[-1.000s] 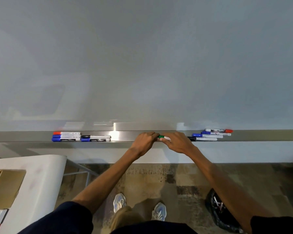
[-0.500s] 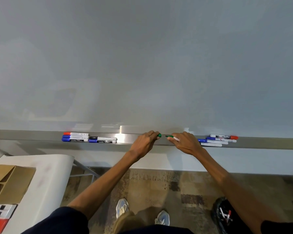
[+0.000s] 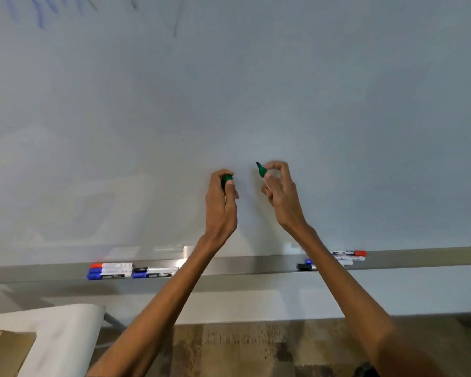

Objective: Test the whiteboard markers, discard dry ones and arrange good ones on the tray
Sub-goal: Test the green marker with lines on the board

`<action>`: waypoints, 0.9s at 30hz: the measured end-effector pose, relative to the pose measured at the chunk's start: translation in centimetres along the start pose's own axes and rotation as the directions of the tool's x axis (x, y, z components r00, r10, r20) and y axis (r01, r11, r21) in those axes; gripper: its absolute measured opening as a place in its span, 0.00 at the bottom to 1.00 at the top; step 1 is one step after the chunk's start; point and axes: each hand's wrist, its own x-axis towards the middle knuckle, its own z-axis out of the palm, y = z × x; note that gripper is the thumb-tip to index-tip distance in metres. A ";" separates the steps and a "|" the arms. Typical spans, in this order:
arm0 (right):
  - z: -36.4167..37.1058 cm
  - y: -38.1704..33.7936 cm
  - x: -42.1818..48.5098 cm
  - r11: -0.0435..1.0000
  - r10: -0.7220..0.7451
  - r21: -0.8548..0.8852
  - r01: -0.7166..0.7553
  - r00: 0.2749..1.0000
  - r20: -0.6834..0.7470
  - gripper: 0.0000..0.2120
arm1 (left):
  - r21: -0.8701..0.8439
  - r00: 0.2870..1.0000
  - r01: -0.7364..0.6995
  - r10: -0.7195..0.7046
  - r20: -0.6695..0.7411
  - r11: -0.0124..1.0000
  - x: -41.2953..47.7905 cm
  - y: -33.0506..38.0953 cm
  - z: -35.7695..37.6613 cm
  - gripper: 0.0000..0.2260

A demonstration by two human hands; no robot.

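An uncapped green marker (image 3: 261,170), white-barrelled, tip raised, sat pinched in the grip of the right hand (image 3: 280,191) before the whiteboard (image 3: 256,91) above the tray (image 3: 242,265), the left hand (image 3: 220,205) clamped on its cap (image 3: 227,178).

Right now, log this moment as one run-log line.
left hand: green cap | right hand: uncapped green marker | whiteboard: no green stroke

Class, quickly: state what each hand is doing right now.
Left hand: grips the green cap.
Right hand: holds the uncapped green marker.
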 end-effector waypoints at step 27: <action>-4.7 -21.6 10.0 0.758 -0.526 0.256 0.599 0.795 -0.302 0.15 | 0.548 0.765 -0.492 0.636 -0.097 0.676 15.8 15.9 -0.2 0.25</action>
